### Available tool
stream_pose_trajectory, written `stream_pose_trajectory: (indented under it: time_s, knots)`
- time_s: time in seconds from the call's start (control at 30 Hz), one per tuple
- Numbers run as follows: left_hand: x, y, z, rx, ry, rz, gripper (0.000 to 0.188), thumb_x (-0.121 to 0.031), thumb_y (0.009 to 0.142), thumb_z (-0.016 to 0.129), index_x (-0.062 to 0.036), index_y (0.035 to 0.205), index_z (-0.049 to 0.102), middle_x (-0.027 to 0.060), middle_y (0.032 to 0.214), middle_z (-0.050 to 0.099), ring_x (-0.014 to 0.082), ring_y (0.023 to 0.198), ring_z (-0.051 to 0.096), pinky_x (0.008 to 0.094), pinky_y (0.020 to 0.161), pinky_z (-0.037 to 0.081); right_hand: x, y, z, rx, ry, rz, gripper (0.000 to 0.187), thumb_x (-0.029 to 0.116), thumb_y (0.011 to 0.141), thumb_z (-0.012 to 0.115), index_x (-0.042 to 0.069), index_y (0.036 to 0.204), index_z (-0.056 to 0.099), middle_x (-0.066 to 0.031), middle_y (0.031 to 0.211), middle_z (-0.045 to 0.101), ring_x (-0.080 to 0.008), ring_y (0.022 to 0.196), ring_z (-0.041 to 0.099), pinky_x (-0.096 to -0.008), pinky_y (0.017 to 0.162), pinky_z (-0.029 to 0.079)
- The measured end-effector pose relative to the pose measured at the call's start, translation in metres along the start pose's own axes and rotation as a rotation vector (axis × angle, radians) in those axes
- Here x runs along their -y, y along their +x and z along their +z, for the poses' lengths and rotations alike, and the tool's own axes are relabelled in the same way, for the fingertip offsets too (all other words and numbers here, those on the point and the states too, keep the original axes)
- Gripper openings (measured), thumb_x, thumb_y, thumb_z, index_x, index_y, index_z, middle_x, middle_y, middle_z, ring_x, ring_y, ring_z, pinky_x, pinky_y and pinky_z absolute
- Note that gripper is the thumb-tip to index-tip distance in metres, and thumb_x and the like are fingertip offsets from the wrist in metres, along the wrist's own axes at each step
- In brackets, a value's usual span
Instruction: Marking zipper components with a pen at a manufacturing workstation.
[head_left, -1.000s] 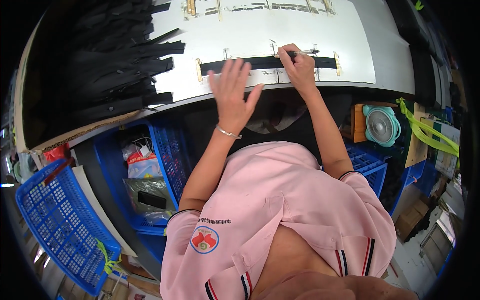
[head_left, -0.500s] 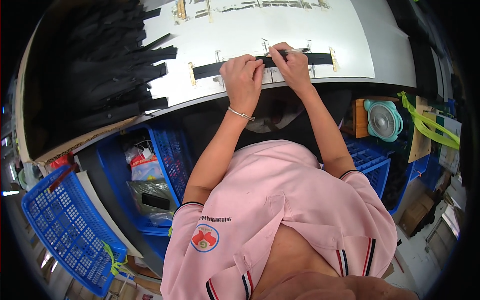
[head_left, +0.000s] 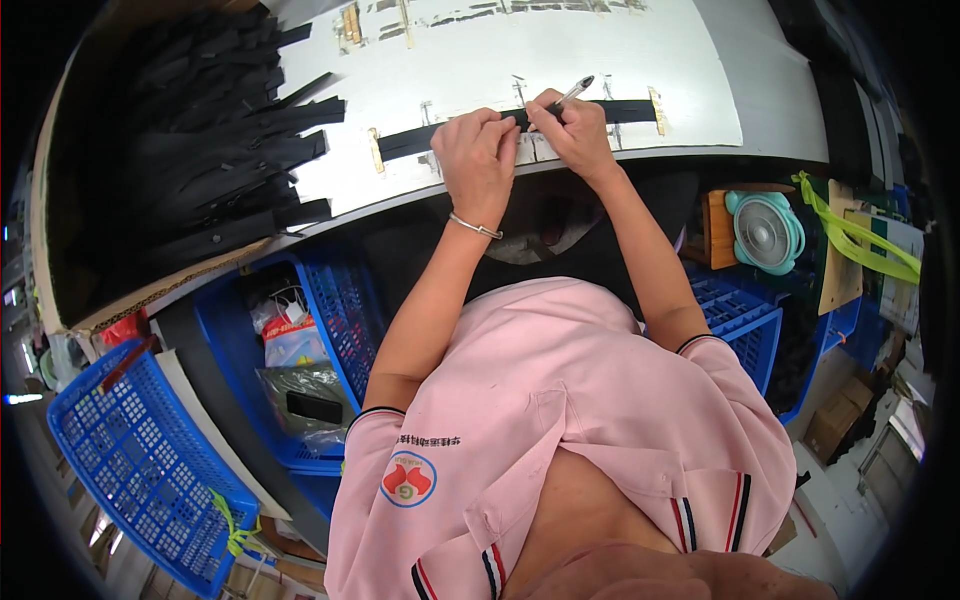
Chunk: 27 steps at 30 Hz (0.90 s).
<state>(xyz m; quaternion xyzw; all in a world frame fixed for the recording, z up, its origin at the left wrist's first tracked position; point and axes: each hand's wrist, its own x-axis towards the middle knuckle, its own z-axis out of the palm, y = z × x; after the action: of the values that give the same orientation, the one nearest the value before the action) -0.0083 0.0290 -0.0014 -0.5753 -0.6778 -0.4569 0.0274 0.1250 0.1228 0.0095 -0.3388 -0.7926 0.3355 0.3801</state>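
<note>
A long black strip of material point(head_left: 408, 143) lies along the near edge of the white table, between two tan tape marks. My left hand point(head_left: 475, 160) presses on its middle, fingers bent and thumb against the strip; whether it pinches the strip is hidden. Just to the right, my right hand point(head_left: 572, 133) is closed around a pen point(head_left: 577, 90). The pen leans with its back end up and to the right, and its tip is down at the strip near my left fingertips.
A cardboard box point(head_left: 170, 282) heaped with black strips point(head_left: 200, 130) stands at the left. Blue plastic baskets point(head_left: 150, 460) are below the table edge. A teal fan point(head_left: 765, 232) sits at the right. Short dark marks dot the tabletop.
The pen has swung from lying nearly flat to a steeper tilt, as my right hand turned. My left hand stays on the strip. The whole view has shifted slightly.
</note>
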Motion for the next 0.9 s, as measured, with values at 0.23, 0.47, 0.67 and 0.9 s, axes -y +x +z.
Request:
stream_pose_trajectory:
  time_s: [0.23,0.47,0.67,0.9]
  knots:
    - [-0.001,0.000,-0.002,0.027,0.037,0.017,0.011,-0.013,0.080,0.080,-0.0113,0.090,0.074,0.0003,0.097,0.068,0.0213,0.096,0.061,0.0377,0.090,0.040,-0.002,-0.004,-0.007,0.024,0.174,0.124,0.018,0.014,0.093,0.067,0.001,0.081,0.070,-0.0067,0.070,0.069,-0.0126,0.055,0.060,-0.0269,0.053,0.045]
    - [-0.001,0.000,-0.001,0.034,0.079,0.036,0.010,-0.014,0.083,0.080,-0.0116,0.091,0.074,0.0003,0.098,0.068,0.0210,0.096,0.061,0.0376,0.091,0.040,-0.026,-0.001,-0.077,-0.333,0.343,0.253,0.017,0.012,0.097,0.063,0.000,0.088,0.070,0.0005,0.071,0.067,-0.0037,0.064,0.055,-0.0216,0.058,0.043]
    - [-0.009,0.002,0.001,0.036,0.118,0.052,0.011,-0.012,0.084,0.078,-0.0111,0.093,0.074,0.0012,0.101,0.069,0.0218,0.096,0.062,0.0386,0.092,0.041,-0.047,-0.008,-0.088,-0.237,0.165,0.316,0.020,0.019,0.098,0.065,0.002,0.090,0.071,0.0013,0.069,0.065,-0.0031,0.063,0.053,-0.0216,0.057,0.042]
    - [-0.048,0.029,0.047,0.100,-0.137,0.144,0.013,-0.011,0.083,0.078,-0.0086,0.095,0.075,0.0039,0.100,0.071,0.0237,0.096,0.064,0.0372,0.090,0.043,-0.054,-0.008,-0.083,-0.245,0.216,0.309,0.021,0.020,0.098,0.066,0.002,0.089,0.071,0.0019,0.066,0.062,-0.0024,0.061,0.052,-0.0221,0.054,0.041]
